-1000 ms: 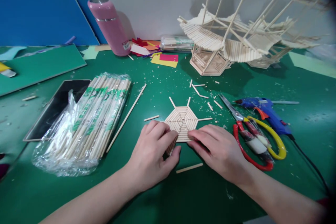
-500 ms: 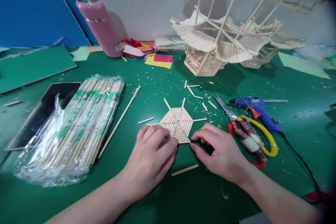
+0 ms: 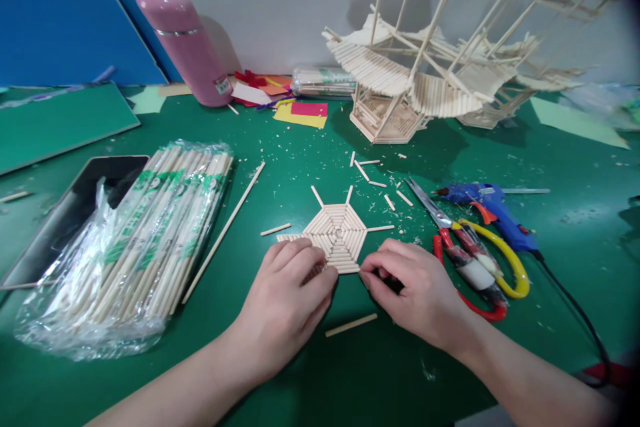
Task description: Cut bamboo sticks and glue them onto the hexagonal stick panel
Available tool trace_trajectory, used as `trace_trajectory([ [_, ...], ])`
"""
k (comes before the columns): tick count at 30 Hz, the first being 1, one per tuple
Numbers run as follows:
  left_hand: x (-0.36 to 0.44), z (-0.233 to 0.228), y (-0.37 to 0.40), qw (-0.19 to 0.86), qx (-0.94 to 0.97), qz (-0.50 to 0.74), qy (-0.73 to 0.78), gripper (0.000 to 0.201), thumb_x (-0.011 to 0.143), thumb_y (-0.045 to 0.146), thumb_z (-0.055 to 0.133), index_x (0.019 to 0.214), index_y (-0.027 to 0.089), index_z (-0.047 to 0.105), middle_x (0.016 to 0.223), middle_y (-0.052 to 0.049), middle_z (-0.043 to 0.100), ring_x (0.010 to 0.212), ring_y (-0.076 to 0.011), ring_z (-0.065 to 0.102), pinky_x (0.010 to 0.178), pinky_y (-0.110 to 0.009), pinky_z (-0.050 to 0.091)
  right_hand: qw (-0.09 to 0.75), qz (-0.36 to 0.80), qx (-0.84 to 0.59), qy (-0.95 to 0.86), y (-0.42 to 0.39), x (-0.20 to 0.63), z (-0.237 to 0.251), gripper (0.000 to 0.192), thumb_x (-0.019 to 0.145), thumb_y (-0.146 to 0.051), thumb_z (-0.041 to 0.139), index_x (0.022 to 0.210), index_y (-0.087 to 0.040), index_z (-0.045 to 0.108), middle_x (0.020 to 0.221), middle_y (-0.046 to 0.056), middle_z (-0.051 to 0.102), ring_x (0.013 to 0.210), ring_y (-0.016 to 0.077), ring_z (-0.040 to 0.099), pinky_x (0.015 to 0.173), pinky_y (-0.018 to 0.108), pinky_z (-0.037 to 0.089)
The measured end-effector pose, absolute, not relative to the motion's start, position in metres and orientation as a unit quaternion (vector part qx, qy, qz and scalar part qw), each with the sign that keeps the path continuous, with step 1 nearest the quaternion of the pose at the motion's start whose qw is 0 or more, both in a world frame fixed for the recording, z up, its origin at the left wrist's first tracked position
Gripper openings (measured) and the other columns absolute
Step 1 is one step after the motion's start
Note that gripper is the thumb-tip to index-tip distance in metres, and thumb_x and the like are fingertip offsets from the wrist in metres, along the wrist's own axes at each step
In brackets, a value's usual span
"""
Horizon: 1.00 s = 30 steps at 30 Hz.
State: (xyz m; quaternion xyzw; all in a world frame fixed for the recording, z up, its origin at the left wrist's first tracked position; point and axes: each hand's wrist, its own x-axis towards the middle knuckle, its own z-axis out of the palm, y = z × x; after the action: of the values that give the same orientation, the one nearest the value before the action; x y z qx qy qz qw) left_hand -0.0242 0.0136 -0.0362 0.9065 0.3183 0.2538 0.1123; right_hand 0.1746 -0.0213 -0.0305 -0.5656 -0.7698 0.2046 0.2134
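A web-like octagonal panel of thin wooden sticks [image 3: 339, 232] lies flat on the green table, with stick ends jutting from some corners. Over its lower left side curls my left hand [image 3: 290, 300], thumb and fingers pressed onto it and hiding that part. At the lower right corner, the thumb and forefinger of my right hand [image 3: 413, 290] are pinched together on the panel's edge; the exact stick end between them is hidden. One short loose stick [image 3: 351, 325] lies below the panel, and another [image 3: 275, 229] to its upper left.
Scissors [image 3: 463, 240] and a blue glue gun [image 3: 483, 203] with its cord lie at right. Bagged sticks [image 3: 165, 227] overlap a dark phone-like slab [image 3: 50, 227] at left, beside a long stick [image 3: 224, 232]. Behind stand a pink flask [image 3: 185, 47] and a stick-built pavilion model [image 3: 400, 80].
My right thumb and forefinger have closed together at the panel's lower right corner. The left hand keeps its hold. The view has shifted slightly.
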Motion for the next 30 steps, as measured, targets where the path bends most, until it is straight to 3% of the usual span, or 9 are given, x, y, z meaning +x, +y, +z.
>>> trace_trajectory([
  [6,-0.0248,-0.0359,0.0131,0.123,0.907,0.25,0.315,0.014,0.081,0.012,0.05,0.085,0.017,0.062,0.082,-0.005,0.058,0.084,-0.0201,0.05,0.078,-0.039,0.042,0.219,0.209,-0.559,-0.772,-0.021,0.1733,-0.0286,0.01,0.081,-0.016,0.051,0.075,-0.02,0.058,0.07,-0.002,0.054,0.064,0.0118,0.048,0.06,0.028,0.032],
  [13,-0.0248,-0.0346,0.0139,0.126,0.91,0.233,0.32,0.015,0.081,0.012,0.049,0.089,0.018,0.061,0.085,-0.005,0.057,0.087,-0.0202,0.049,0.08,-0.039,0.042,0.284,0.272,-0.566,-0.725,-0.0178,0.1789,-0.0233,0.013,0.079,-0.011,0.049,0.078,-0.019,0.059,0.071,-0.001,0.051,0.062,0.0103,0.048,0.057,0.023,0.038],
  [23,-0.025,-0.0349,0.0124,0.123,0.911,0.224,0.324,0.016,0.082,0.012,0.047,0.089,0.018,0.061,0.085,-0.006,0.057,0.086,-0.0208,0.049,0.081,-0.041,0.042,0.221,0.237,-0.572,-0.754,-0.0182,0.1734,-0.024,0.011,0.078,-0.015,0.052,0.073,-0.02,0.06,0.07,-0.001,0.054,0.064,0.0121,0.048,0.06,0.026,0.035],
  [30,-0.0245,-0.0352,0.0127,0.121,0.909,0.234,0.322,0.015,0.082,0.012,0.048,0.087,0.018,0.06,0.084,-0.006,0.058,0.088,-0.0211,0.049,0.079,-0.039,0.043,0.233,0.253,-0.571,-0.745,-0.0195,0.1749,-0.0248,0.012,0.079,-0.014,0.05,0.073,-0.02,0.059,0.07,-0.001,0.054,0.064,0.0119,0.048,0.059,0.025,0.035],
])
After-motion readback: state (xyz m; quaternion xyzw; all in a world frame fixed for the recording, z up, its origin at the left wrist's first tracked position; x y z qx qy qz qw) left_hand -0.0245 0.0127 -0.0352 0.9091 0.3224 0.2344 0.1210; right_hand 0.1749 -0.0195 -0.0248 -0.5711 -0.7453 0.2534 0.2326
